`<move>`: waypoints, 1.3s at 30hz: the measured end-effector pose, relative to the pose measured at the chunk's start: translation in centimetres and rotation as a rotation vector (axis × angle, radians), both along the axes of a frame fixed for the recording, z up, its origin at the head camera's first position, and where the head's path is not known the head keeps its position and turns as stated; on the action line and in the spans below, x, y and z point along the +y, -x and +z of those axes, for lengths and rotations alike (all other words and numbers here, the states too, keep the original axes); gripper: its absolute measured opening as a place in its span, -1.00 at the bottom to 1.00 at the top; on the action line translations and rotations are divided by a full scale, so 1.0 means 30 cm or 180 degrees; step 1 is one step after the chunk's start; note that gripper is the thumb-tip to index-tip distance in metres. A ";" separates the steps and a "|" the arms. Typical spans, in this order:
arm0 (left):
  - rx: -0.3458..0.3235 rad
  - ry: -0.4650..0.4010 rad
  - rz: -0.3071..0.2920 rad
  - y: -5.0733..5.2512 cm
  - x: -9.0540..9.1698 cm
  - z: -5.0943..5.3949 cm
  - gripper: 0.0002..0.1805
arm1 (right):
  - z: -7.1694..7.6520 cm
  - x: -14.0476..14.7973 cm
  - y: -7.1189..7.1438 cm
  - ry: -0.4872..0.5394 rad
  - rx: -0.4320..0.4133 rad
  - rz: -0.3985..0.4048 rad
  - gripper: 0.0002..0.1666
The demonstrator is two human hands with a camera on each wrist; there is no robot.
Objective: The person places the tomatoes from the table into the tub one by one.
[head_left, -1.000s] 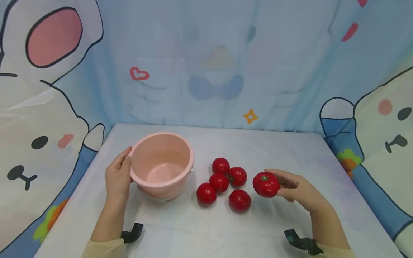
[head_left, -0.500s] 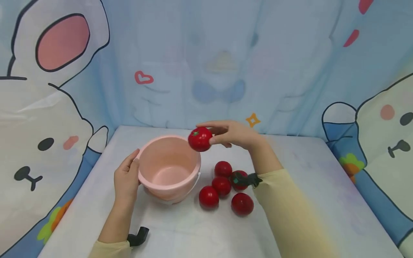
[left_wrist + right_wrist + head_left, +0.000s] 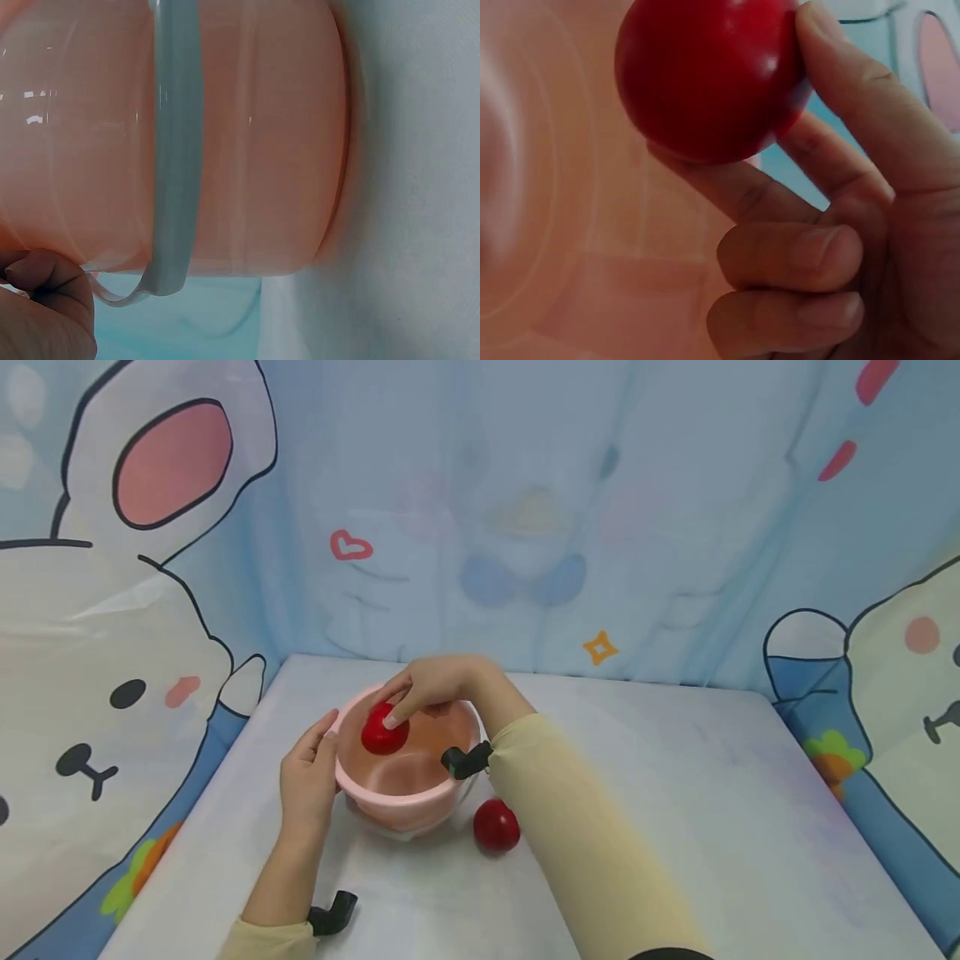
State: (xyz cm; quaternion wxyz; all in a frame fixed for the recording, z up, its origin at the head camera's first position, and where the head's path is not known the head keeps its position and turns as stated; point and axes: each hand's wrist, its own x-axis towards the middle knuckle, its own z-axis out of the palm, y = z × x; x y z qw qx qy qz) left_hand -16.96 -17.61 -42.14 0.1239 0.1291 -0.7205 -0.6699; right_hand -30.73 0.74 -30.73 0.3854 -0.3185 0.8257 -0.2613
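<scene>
The pink bucket (image 3: 408, 810) stands upright on the table, its pale handle (image 3: 177, 150) hanging down the side in the left wrist view. My left hand (image 3: 309, 777) grips the bucket's left rim, thumb and fingers at the edge. Inside the bucket's mouth, my right hand (image 3: 435, 685) holds a red tomato (image 3: 384, 730). Thumb and fingers pinch that tomato (image 3: 712, 75) in the right wrist view, with the other fingers curled below. Another tomato (image 3: 496, 826) lies on the table right of the bucket, beside my right sleeve. Any others there are hidden by the arm.
The white table (image 3: 750, 827) reaches back to a blue curtain (image 3: 675, 527) with cartoon figures. My right forearm in its yellow sleeve (image 3: 585, 843) crosses over the table to the right of the bucket.
My right hand has carried the tomato leftward from the right of the table and down into the bucket's mouth. The forearm now covers most of the tomatoes on the table. My left hand still grips the rim.
</scene>
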 end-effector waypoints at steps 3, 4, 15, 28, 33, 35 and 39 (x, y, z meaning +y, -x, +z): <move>-0.0002 0.0028 0.0005 0.002 0.005 -0.005 -0.57 | -0.023 -0.033 0.003 -0.0204 -0.0055 0.0047 -0.49; -0.0008 0.0038 0.0007 0.003 0.007 -0.007 -0.56 | -0.031 -0.042 0.006 -0.0257 -0.0065 0.0070 -0.51; -0.0020 0.0074 -0.0014 0.021 0.022 -0.014 -0.57 | -0.139 -0.101 0.001 -0.0411 -0.0446 -0.0044 -0.64; 0.0015 0.0024 -0.0071 0.033 0.021 -0.011 -0.56 | -0.171 -0.112 0.001 -0.0629 -0.0541 -0.0114 -0.69; -0.0009 -0.0008 -0.0068 0.029 0.010 -0.012 -0.57 | -0.160 -0.116 -0.004 -0.0557 -0.0819 -0.0271 -0.73; -0.0008 -0.0022 -0.0063 0.027 0.005 -0.013 -0.57 | -0.144 -0.115 -0.005 -0.0524 -0.0766 -0.0233 -0.72; -0.0026 -0.0003 -0.0044 0.021 -0.008 -0.015 -0.58 | -0.075 -0.102 -0.015 -0.0459 -0.0271 0.0007 -0.59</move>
